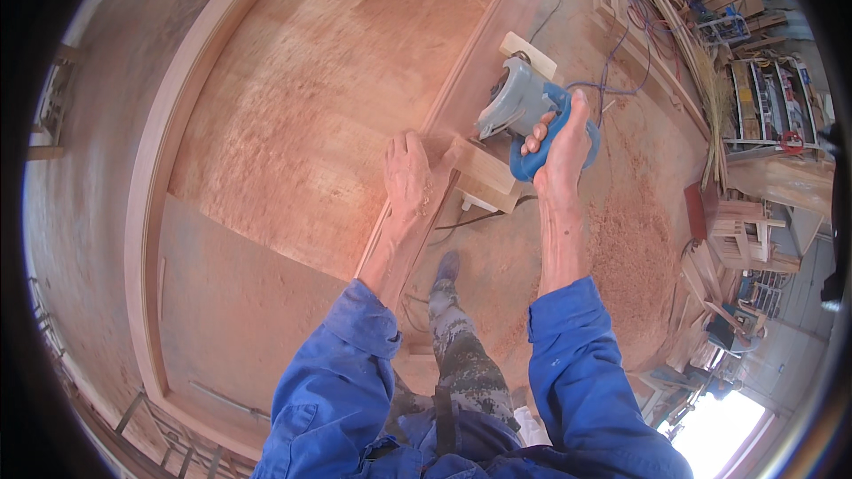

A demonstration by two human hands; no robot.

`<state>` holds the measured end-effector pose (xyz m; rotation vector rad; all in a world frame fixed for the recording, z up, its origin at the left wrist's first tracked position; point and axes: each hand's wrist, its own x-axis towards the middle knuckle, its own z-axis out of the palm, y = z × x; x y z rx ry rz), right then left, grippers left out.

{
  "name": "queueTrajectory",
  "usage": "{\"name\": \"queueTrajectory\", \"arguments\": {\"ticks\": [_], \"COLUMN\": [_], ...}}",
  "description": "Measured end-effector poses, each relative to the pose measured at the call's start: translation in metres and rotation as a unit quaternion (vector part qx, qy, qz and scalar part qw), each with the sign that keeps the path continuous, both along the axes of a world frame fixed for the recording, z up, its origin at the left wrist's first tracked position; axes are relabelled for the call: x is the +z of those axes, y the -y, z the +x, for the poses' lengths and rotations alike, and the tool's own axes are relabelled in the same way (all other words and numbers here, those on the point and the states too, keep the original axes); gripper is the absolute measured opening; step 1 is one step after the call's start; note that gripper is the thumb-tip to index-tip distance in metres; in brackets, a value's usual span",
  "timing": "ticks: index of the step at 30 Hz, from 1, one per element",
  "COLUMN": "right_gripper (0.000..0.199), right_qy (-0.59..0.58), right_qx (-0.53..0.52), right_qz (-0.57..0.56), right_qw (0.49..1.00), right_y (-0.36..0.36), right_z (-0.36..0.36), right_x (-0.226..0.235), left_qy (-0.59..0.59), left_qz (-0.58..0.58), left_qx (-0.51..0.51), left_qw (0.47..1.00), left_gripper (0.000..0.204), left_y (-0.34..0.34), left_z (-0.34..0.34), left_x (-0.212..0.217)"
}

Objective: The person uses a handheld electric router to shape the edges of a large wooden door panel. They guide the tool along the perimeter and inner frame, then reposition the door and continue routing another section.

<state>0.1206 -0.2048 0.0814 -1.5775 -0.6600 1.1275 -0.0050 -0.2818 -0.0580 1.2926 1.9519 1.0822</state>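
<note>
My right hand (pixel 564 146) is wrapped round the blue loop handle of a blue-and-grey handheld power tool (pixel 522 99). The tool is tilted beside a rail of a large wooden frame (pixel 469 53); its exact kind and its underside are hard to make out. My left hand (pixel 408 176) grips the same rail with fingers bent over it, a short way left of the tool. Fine wood dust clings to its wrist. A short wooden block (pixel 484 173) juts from the rail between my hands. Another pale wood piece (pixel 530 55) lies just beyond the tool.
A wide panel (pixel 302 124) inside the frame is dusted with shavings. Reddish sawdust (pixel 626 257) covers the floor at right. Cables (pixel 612 89) trail behind the tool. Shelving (pixel 772 102) and stacked timber (pixel 741 235) stand along the right. My foot (pixel 447 266) is beside the rail.
</note>
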Motion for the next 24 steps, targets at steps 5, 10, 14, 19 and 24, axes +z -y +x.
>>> {"name": "queueTrajectory", "arguments": {"ticks": [5,10,14,19,24], "right_gripper": [0.054,0.054,0.053,0.053,0.055], "right_qy": [0.015,0.014,0.002,0.004,0.011], "right_qx": [-0.008,-0.004,0.002,0.004,0.016], "right_qz": [0.002,0.006,0.0,0.007,0.0], "right_qw": [1.0,1.0,1.0,1.0,1.0], "right_y": [0.002,0.001,-0.001,-0.001,-0.003], "right_z": [0.009,0.009,0.005,0.008,0.015], "right_x": [-0.003,-0.002,-0.004,-0.006,-0.011], "left_qy": [0.013,0.013,-0.013,-0.014,-0.007], "left_qz": [0.008,0.012,0.016,0.028,0.027], "left_qx": [0.003,0.008,0.018,0.019,0.016], "left_qw": [1.0,1.0,1.0,0.999,0.999], "left_gripper": [0.058,0.055,0.053,0.053,0.055], "left_y": [0.001,0.0,0.001,-0.003,-0.003], "left_z": [0.009,0.011,0.005,0.011,0.015], "left_x": [-0.001,0.001,-0.006,-0.011,-0.015]}}
